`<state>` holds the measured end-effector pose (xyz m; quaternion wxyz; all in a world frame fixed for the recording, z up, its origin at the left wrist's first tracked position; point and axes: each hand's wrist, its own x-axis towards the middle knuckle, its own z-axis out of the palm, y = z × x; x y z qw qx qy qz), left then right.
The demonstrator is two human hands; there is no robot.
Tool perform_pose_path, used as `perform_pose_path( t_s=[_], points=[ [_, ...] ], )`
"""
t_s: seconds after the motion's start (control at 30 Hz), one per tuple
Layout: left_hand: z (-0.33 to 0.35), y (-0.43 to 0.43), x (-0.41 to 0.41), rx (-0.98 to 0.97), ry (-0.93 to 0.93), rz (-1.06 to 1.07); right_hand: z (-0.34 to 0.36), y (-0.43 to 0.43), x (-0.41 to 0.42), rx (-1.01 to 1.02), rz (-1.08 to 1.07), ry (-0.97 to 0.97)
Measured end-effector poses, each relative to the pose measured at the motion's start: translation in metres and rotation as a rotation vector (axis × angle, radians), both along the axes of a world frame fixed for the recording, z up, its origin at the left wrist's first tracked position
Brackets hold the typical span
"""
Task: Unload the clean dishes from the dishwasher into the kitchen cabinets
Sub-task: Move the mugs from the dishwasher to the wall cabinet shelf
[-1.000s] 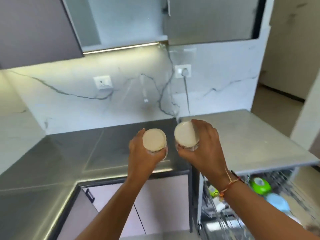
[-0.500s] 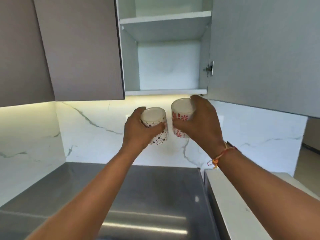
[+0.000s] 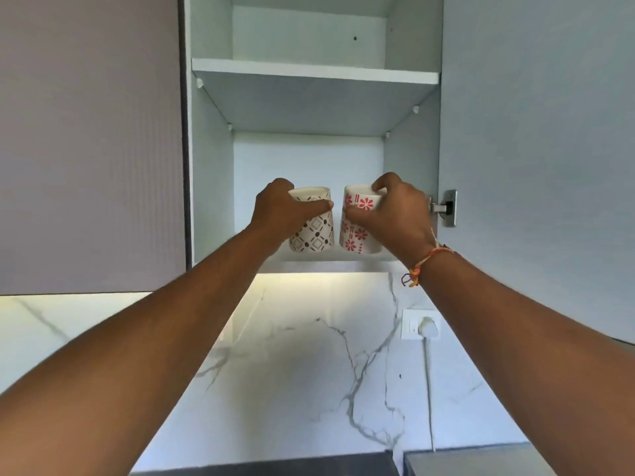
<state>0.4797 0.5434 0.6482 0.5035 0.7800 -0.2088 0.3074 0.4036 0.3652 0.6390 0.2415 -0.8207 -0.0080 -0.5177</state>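
Observation:
My left hand (image 3: 285, 209) grips a white cup with a black diamond pattern (image 3: 314, 235). Beside it, my right hand (image 3: 391, 214) grips a white cup with red flowers (image 3: 357, 235). Both cups are upright, side by side and nearly touching, at the front edge of the lower shelf (image 3: 330, 257) of the open wall cabinet (image 3: 309, 159). Whether their bases rest on the shelf I cannot tell. Nothing else shows on the shelf above (image 3: 314, 75) or around the cups.
The cabinet's open door (image 3: 536, 159) hangs to the right on a metal hinge (image 3: 445, 207). A closed cabinet door (image 3: 89, 142) is to the left. Below are the marble backsplash with a wall socket and plugged cable (image 3: 422, 326), and the counter's back edge (image 3: 275, 467).
Both hands have lifted the cups from counter height up to the cabinet's lower shelf, and my view has tilted upward, so the dishwasher has dropped out of sight.

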Motion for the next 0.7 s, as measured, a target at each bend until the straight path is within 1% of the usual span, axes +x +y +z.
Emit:
perform_pose_path(
  t_s=[0.07,0.17,0.33,0.5,0.7],
  points=[
    [0.009,-0.010,0.032,0.034,0.031,0.011,0.009,-0.004,0.024,-0.007,-0.039,0.024],
    [0.012,-0.025,0.070,0.092,0.087,0.033,0.017,-0.015,0.057,0.034,-0.051,0.108],
    [0.005,-0.049,0.116,0.181,0.155,0.079,0.020,-0.036,0.115,0.042,-0.128,0.223],
    [0.013,-0.068,0.142,0.287,0.165,0.091,0.019,-0.050,0.163,0.026,-0.154,0.353],
    [0.019,-0.079,0.162,0.419,0.129,0.096,0.029,-0.069,0.197,-0.012,-0.218,0.410]
  ],
)
